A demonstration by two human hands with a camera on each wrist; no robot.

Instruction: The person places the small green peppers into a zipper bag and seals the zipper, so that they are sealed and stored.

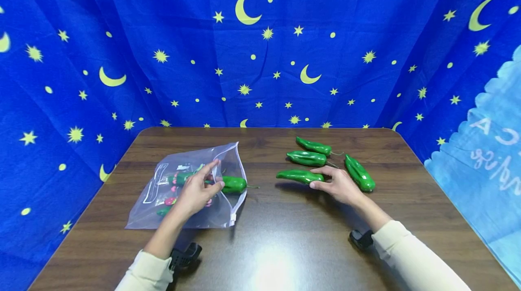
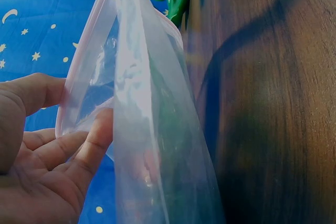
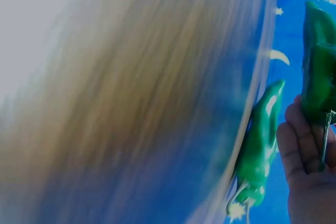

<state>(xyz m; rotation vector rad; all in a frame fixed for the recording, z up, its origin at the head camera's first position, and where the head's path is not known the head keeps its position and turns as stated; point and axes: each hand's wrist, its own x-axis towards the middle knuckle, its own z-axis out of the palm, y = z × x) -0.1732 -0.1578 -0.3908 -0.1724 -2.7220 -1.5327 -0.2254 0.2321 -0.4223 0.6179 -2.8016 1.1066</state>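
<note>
Sleeves (image 1: 411, 255) over the table's (image 1: 281, 214) near side! My right hand (image 1: 339, 185) grips a pepper (image 1: 296, 176) stem-end, its length pointing left toward the bag (image 1: 217, 216) my left hand (image 1: 199, 194) holds.

Looking forward and down from the head, well back, taking in the tabletop (image 1: 293, 227) across the lower half and the curtain (image 1: 183, 20) across the upper; in the left wrist view, looking close past the left hand (image 2: 50, 166) at left, rolled sideways, with tabletop up the right side; sharing the plastic bag (image 2: 157, 103) with the head view; in the right wrist view, likewise rolled, close by the right hand (image 3: 310, 187) at lower right; sharing the held pepper (image 3: 318, 61) with the head view.
</note>
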